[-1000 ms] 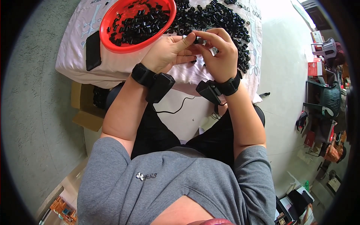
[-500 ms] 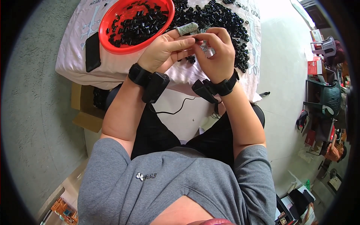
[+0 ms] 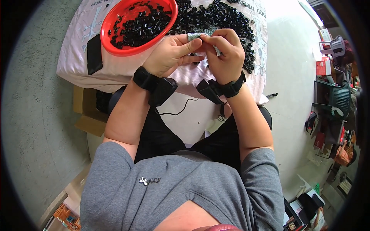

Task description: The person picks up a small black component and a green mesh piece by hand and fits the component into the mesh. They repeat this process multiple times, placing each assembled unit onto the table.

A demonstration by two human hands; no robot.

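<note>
My left hand [image 3: 166, 56] and my right hand [image 3: 227, 54] meet over the near part of the table, fingertips close together. A speckled grey cloth sleeve [image 3: 195, 36] covers a finger of my left hand, which bends toward the right fingertips. Thumb and forefinger of my right hand pinch a tiny dark piece [image 3: 203, 35], mostly hidden. The left thumb and forefinger are closed too; what lies between them is hidden. Behind the hands spreads a heap of small black parts [image 3: 227, 17]. To the left, a red basin [image 3: 135, 51] holds many more of them.
A black phone-like slab [image 3: 95, 54] lies left of the basin on the pale printed cloth [image 3: 77, 50]. Below the table's left edge stands an open cardboard box [image 3: 90, 122]. A black cable [image 3: 179, 114] runs beneath. Chairs [image 3: 339, 98] and boxes line the right.
My left hand's sleeved finger has bent down and right, to the right fingertips. The right fingertips have risen slightly. Basin and heap stay put.
</note>
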